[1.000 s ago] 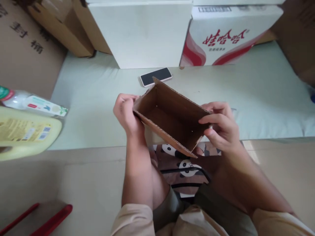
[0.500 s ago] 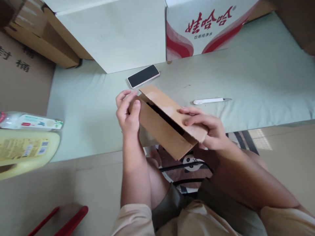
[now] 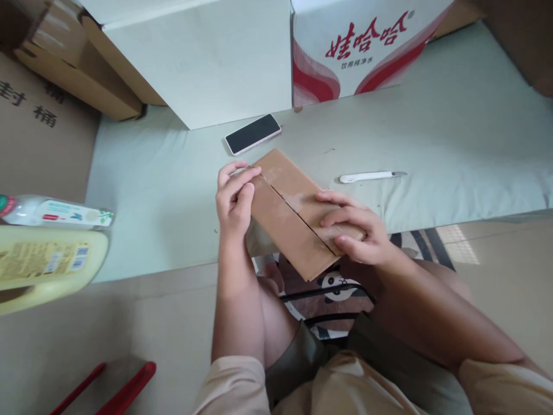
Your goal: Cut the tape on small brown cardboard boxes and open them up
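Observation:
A small brown cardboard box [image 3: 287,213] is held over my lap at the front edge of a pale green mat [image 3: 173,184]. Its two top flaps lie folded flat and meet along a seam. My left hand [image 3: 233,199] grips the box's left end, fingers on top. My right hand [image 3: 349,227] presses flat on the flaps at the right end.
A dark phone [image 3: 253,133] lies just behind the box. A white utility knife [image 3: 369,176] lies to the right. A white carton [image 3: 203,57] and a red-and-white carton [image 3: 367,40] stand behind. Left are brown cartons [image 3: 38,132], a clear bottle [image 3: 56,211], a yellow jug [image 3: 43,265]. Red handles [image 3: 116,392] lie bottom left.
A second ago the box was open with its inside showing. Both flaps have since been folded down and now lie flat under my hands; the view has shifted slightly.

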`<act>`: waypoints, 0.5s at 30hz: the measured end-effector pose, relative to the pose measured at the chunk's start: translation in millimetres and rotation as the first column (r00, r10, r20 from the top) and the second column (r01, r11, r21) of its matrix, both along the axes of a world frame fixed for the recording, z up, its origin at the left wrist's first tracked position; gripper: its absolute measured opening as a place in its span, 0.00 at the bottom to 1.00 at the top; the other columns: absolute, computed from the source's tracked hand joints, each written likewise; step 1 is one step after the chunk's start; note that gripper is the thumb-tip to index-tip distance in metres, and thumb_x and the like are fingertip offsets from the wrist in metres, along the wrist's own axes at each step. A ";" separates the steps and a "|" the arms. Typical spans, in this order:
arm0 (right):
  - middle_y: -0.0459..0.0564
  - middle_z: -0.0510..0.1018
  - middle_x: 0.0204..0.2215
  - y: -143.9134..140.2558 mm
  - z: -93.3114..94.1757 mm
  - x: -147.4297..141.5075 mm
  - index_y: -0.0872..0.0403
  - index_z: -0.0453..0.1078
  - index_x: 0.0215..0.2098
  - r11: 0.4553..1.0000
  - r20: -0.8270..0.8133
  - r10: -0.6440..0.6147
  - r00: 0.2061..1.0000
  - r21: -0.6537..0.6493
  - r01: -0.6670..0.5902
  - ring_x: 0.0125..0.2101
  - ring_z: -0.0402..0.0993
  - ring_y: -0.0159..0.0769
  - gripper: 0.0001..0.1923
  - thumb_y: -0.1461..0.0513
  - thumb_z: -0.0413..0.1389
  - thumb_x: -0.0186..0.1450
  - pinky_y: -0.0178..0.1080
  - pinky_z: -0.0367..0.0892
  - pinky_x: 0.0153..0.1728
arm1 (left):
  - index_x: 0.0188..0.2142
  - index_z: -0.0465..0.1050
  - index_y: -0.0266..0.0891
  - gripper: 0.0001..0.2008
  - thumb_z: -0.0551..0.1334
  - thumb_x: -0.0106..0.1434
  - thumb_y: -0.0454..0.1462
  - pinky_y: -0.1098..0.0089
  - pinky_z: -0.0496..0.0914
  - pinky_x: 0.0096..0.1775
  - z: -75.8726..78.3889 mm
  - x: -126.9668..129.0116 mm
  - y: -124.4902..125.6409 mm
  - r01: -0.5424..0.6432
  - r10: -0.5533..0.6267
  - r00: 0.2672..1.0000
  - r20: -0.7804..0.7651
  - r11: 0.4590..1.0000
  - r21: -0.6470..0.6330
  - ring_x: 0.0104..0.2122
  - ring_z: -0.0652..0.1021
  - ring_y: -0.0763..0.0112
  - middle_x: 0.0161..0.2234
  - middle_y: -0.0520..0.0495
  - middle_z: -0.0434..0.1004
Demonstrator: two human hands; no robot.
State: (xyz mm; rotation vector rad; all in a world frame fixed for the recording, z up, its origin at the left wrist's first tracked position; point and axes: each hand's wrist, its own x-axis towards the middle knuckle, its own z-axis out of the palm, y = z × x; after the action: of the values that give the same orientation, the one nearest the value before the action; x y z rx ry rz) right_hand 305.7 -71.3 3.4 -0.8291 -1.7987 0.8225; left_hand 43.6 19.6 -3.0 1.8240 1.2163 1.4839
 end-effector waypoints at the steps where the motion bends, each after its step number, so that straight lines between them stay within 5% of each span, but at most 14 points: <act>1: 0.53 0.70 0.64 -0.7 -0.3 0.6 0.43 0.73 0.51 1.000 -0.009 0.000 1.000 -0.008 0.000 0.63 0.69 0.51 0.18 0.47 0.58 0.66 0.57 0.66 0.63 | 0.42 0.84 0.51 0.15 0.61 0.66 0.51 0.57 0.72 0.58 0.3 -0.4 0.1 -0.007 0.007 1.000 0.008 1.000 0.000 0.52 0.76 0.60 0.51 0.45 0.76; 4: 0.54 0.67 0.65 -1.9 -0.3 2.9 0.41 0.66 0.60 0.995 -0.064 -0.076 0.995 -0.068 0.072 0.64 0.66 0.52 0.29 0.38 0.51 0.67 0.57 0.66 0.62 | 0.40 0.85 0.51 0.12 0.62 0.65 0.47 0.58 0.72 0.57 -0.3 -5.7 2.7 -0.059 0.059 0.997 0.041 0.998 -0.001 0.50 0.77 0.62 0.49 0.47 0.77; 10: 0.55 0.76 0.49 3.8 0.0 3.3 0.48 0.69 0.53 0.859 0.116 -0.464 0.878 -0.182 0.479 0.48 0.74 0.44 0.23 0.43 0.46 0.72 0.49 0.71 0.49 | 0.39 0.83 0.43 0.14 0.59 0.65 0.42 0.58 0.69 0.60 -3.6 -23.1 8.5 -0.254 0.250 0.959 0.131 0.967 0.017 0.52 0.78 0.62 0.46 0.46 0.79; 12: 0.53 0.78 0.41 5.0 -0.4 3.0 0.50 0.71 0.48 0.827 0.215 -0.459 0.862 -0.252 0.503 0.41 0.76 0.42 0.25 0.42 0.43 0.73 0.47 0.71 0.44 | 0.39 0.82 0.41 0.16 0.56 0.66 0.42 0.59 0.69 0.60 -2.7 -27.9 7.2 -0.332 0.327 0.933 0.153 0.943 0.011 0.52 0.78 0.62 0.46 0.44 0.79; 15: 0.51 0.79 0.35 2.8 -1.8 0.6 0.51 0.71 0.51 0.844 0.191 -0.301 0.934 -0.404 0.354 0.35 0.77 0.42 0.28 0.41 0.42 0.73 0.46 0.72 0.39 | 0.41 0.81 0.40 0.17 0.54 0.68 0.43 0.59 0.68 0.61 -1.7 -34.2 5.2 -0.366 0.365 0.916 0.164 0.930 -0.026 0.54 0.77 0.61 0.48 0.43 0.80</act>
State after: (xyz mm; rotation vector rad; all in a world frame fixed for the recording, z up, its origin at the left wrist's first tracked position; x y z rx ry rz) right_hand 306.3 -68.6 1.5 -1.4628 -1.5257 0.9726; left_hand 9.4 24.8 -4.7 1.4921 1.5289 1.7988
